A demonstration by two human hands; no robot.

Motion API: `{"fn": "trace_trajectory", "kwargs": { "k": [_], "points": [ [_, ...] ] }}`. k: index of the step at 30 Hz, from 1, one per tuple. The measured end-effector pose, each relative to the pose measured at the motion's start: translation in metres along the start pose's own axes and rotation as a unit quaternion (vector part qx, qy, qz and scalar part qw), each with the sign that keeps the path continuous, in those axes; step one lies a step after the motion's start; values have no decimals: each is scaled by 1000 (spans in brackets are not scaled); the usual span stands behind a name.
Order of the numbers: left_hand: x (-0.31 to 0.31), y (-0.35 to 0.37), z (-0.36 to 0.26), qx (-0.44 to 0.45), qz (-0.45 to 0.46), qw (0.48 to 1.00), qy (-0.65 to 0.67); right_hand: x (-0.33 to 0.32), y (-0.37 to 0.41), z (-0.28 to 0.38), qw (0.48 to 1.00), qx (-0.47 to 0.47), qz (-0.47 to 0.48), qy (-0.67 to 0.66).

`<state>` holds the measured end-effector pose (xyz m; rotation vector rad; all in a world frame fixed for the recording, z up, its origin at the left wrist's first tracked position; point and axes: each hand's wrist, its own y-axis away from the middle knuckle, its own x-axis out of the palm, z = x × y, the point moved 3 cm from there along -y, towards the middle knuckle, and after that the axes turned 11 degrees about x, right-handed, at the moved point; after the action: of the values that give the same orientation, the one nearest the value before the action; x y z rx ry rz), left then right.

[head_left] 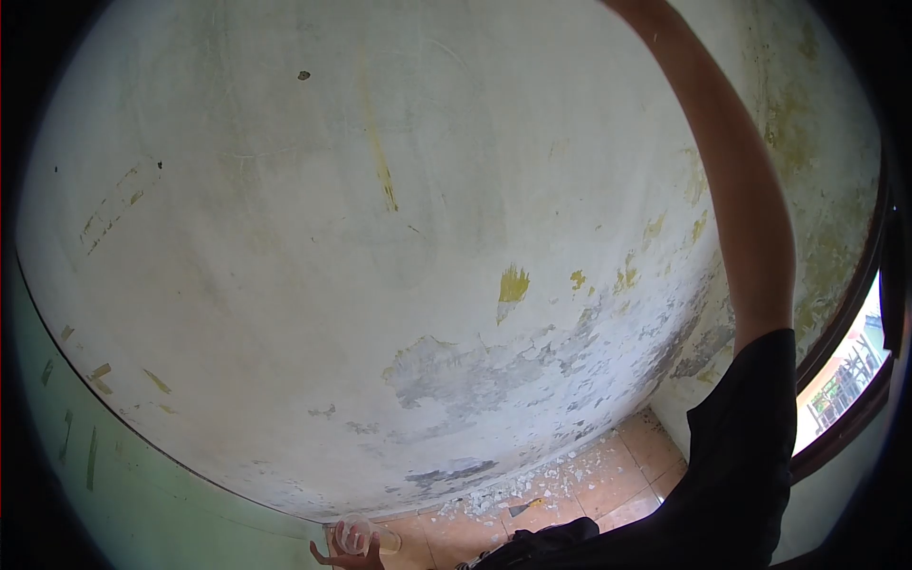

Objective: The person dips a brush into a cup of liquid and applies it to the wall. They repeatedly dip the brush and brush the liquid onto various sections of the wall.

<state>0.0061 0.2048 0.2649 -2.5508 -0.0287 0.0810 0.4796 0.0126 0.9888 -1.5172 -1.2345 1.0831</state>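
Note:
At the bottom edge, my left hand (350, 559) is closed around a clear round plastic container (353, 536), its fingers curled about the sides. What the container holds, if anything, cannot be made out. Beside it shows another pale, see-through round shape (389, 542), partly hidden by the fingers. My right arm (746, 199) reaches up along the wall, and its hand lies beyond the top edge of the view. In front of me is a whitish wall (285, 285) with peeling paint and yellowish patches (513, 283).
On the tiled floor (456, 537) lies a scraper (524, 507) with a yellow handle, near scattered paint flakes (570, 475). A green wall (142, 494) meets the whitish one at left. At right, a dark-framed opening (845, 370) lets in daylight.

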Motion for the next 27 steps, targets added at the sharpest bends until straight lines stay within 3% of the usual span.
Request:
{"fn": "trace_trajectory", "kwargs": {
  "k": [2, 3, 4, 5, 6, 7, 8, 12, 14, 15, 17, 18, 19, 20, 21, 22, 23, 24, 27],
  "points": [
    [7, -8, -28, 62, 91, 984, -137, 14, 38, -5, 988, -144, -6, 59],
    [4, -6, -22, 62, 89, 984, -139, 18, 62, 5, 993, -98, 34, 63],
    [3, -5, -8, 52, 81, 990, -99, 29, 92, -28, 982, -116, 62, 137],
    [2, -4, 0, 43, 72, 995, -58, 32, 121, -12, 967, -173, 33, 184],
    [7, -6, -14, 43, 69, 995, -59, 33, 151, -3, 965, -153, 43, 209],
    [15, -11, -39, 5, 40, 999, 16, 32, 178, 7, 977, -164, 29, 131],
    [20, -14, -54, -32, 9, 995, 91, 29, 206, 15, 975, -168, 50, 136],
    [20, -22, -68, -13, 16, 998, 53, 12, 306, 36, 980, -105, 156, 70],
    [22, -26, -83, -113, -11, 992, 63, 2, 324, 48, 977, -63, 202, 32],
    [21, -28, -89, -115, -31, 991, 58, -3, 324, 53, 973, -37, 226, 13],
    [23, -29, -96, -138, 16, 988, 60, -11, 310, 47, 949, 81, 303, -35],
    [20, -27, -89, -139, 1, 989, 56, -14, 292, 40, 922, 184, 331, -78],
    [21, -25, -77, -114, 18, 992, 50, -17, 270, 29, 863, 307, 381, -124],
    [19, -23, -70, -92, 38, 994, 41, -16, 258, 10, 874, 252, 405, -87],
    [21, -22, -74, -90, 41, 994, 36, -12, 239, -1, 922, 157, 346, -74],
    [21, -20, -73, -90, 29, 995, 33, -6, 220, -19, 929, 147, 333, -72],
    [23, -19, -72, -89, 33, 995, 40, -2, 200, -39, 912, 226, 340, -45],
    [23, -18, -71, -87, 39, 994, 46, 3, 168, -43, 885, 273, 334, -177],
    [18, -13, -72, -87, 24, 995, 33, -4, 89, -68, 911, 237, 310, -135]
  ]
}}
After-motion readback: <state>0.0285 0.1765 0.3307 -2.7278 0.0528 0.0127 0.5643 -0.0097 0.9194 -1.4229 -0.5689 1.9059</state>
